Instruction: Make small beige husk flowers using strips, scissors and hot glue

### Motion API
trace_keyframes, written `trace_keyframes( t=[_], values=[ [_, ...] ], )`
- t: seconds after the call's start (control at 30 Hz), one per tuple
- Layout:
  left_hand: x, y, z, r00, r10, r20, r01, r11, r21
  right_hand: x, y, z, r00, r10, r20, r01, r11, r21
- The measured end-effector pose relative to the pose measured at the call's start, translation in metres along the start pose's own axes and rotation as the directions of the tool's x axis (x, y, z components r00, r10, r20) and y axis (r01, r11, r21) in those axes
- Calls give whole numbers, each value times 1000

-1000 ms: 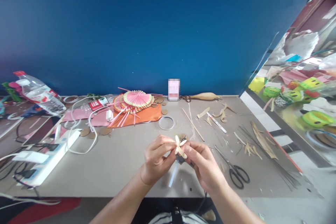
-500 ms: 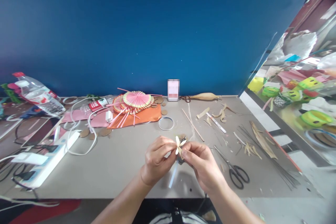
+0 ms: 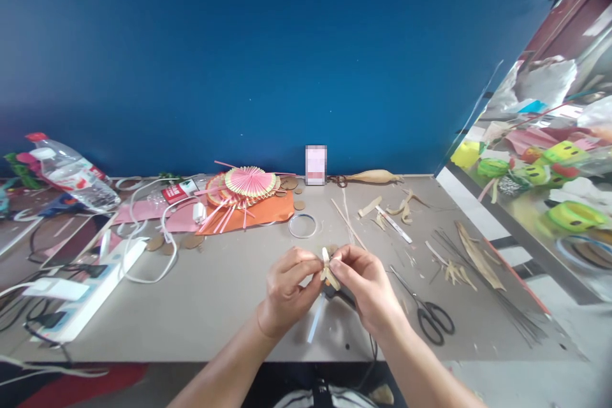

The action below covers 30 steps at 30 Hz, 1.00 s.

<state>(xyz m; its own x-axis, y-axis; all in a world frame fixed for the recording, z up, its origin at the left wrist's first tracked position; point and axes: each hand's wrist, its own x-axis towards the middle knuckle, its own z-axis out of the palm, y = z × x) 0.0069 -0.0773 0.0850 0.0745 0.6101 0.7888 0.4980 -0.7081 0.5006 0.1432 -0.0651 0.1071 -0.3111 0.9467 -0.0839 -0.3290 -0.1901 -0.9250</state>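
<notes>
Over the near middle of the table I hold a small pale flower (image 3: pixel 329 278) with narrow petals, which look like dried husk. My left hand (image 3: pixel 292 287) pinches it from the left, thumb against fingers. My right hand (image 3: pixel 364 290) is closed on its right side, with thumb and forefinger at the petals. Beneath the hands lies a dark object (image 3: pixel 342 295), mostly covered, so its kind is unclear. A pale translucent strip (image 3: pixel 315 320) sticks out below, toward the table's front edge. Black-handled scissors (image 3: pixel 433 322) lie to the right of my right hand.
Dried husk pieces (image 3: pixel 456 273), thin wires (image 3: pixel 516 315) and a white marked strip (image 3: pixel 394 224) lie on the right. A ring (image 3: pixel 302 225) sits ahead of the hands. Pink paper fans (image 3: pixel 251 183), a power strip (image 3: pixel 90 293) with cables and plastic bottles (image 3: pixel 79 175) occupy the left.
The flower has turned in my fingers: its spread petals faced the camera before, and now several point downward. My right hand has shifted slightly up and left. More of the dark object shows.
</notes>
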Motion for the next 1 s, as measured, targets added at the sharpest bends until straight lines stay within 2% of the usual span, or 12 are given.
trace_keyframes(
  t=[0.23,0.37,0.43,0.53,0.67,0.77,0.9,1.0],
  values=[
    [-2,-1,0,998,-70,-3,70,997,-39,-1,-3,0,992,-100,-72,98,995,-29],
    [-4,-3,0,968,-249,-17,246,964,-98,4,-7,-14,970,-186,-158,183,983,-34],
    [-5,-6,-2,918,-394,-39,384,910,-157,7,-7,-27,958,-207,-200,193,977,-85],
    [-8,-16,-6,803,-596,-22,565,772,-289,10,-2,-53,935,-232,-268,164,954,-252],
    [-13,-28,-7,669,-741,56,701,604,-380,11,7,-85,942,-187,-277,44,890,-453],
    [-14,-31,-3,629,-766,130,741,540,-400,10,12,-104,934,-189,-303,-36,795,-606],
    [-13,-29,-2,622,-765,168,751,521,-405,9,14,-125,911,-281,-302,-110,541,-834],
    [-12,-29,-4,607,-778,159,762,513,-396,9,11,-138,905,-311,-289,-116,473,-873]
  ],
)
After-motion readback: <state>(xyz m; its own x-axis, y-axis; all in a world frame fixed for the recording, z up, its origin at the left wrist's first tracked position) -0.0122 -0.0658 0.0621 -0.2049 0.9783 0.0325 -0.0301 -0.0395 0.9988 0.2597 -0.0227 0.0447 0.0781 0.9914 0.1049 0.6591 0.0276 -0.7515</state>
